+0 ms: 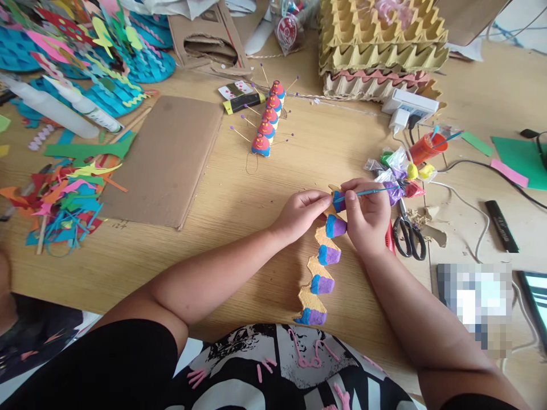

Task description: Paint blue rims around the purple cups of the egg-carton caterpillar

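Observation:
An egg-carton strip (329, 254), its cups painted purple and blue over bare yellow card, runs from the table's near side up to my hands. My left hand (301, 213) pinches the strip's far end between thumb and fingers. In my right hand (367, 219) is a thin blue paintbrush (371, 191), held like a pen, with its tip against the blue part of the farthest cup. Some right-hand fingers are hidden behind that cup. Farther off stands a finished-looking red and blue carton caterpillar (268, 121) with smiling faces and purple-tipped sticks for legs.
Brown cardboard (164, 159) and paper scraps (81, 193) lie left. Bags of paint (397, 176), scissors (409, 230), an orange cup (427, 147) and a black marker (501, 226) lie right. Egg trays (380, 51) are stacked behind a power strip (410, 104).

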The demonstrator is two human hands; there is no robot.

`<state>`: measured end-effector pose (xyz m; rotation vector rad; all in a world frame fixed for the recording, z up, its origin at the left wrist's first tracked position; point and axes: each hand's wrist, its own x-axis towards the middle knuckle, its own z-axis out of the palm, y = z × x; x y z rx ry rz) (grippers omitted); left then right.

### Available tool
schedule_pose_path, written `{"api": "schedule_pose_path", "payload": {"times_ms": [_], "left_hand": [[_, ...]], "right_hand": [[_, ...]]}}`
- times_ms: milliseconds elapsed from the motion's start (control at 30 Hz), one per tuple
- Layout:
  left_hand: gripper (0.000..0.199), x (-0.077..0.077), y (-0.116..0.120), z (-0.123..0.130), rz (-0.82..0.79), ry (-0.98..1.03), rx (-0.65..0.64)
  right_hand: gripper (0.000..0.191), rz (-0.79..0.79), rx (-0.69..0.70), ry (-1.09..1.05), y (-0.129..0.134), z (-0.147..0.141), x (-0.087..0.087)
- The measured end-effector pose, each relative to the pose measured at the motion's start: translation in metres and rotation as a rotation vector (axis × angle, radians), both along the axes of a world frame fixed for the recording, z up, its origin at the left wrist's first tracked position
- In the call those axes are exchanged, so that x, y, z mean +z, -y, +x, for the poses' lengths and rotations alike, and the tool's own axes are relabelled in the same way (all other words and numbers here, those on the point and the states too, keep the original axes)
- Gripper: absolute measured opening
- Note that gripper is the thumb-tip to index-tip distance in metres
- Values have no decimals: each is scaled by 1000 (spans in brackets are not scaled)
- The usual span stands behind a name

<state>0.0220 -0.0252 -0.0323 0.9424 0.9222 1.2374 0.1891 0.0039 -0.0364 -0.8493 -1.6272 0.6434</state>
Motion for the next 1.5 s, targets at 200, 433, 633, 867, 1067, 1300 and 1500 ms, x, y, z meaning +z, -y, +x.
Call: {"api": "schedule_pose_path", "payload": {"times_ms": [200,433,633,867,1067,1300,1500], "left_hand": [[24,-1,-1,1,6,9,-6],[18,6,2,0,2,-42,-7],[18,6,3,0,16,-76,0],[20,4,3,1,22,-92,19],[21,5,3,0,1,-67,26],[22,7,3,0,-17,-64,34],[18,6,2,0,-26,-54,32]], "right_hand": [[10,-19,2,-20,0,-1,1],[14,-9,14,-76,2,-1,0],[13,-13,10,-82,1,-2,1],[15,-12,11,-76,2,-3,1],[13,-10,14,-52,3,-2,2],[15,-17,9,-16,3,-4,3],[12,-18,2,15,3,-5,6]]}}
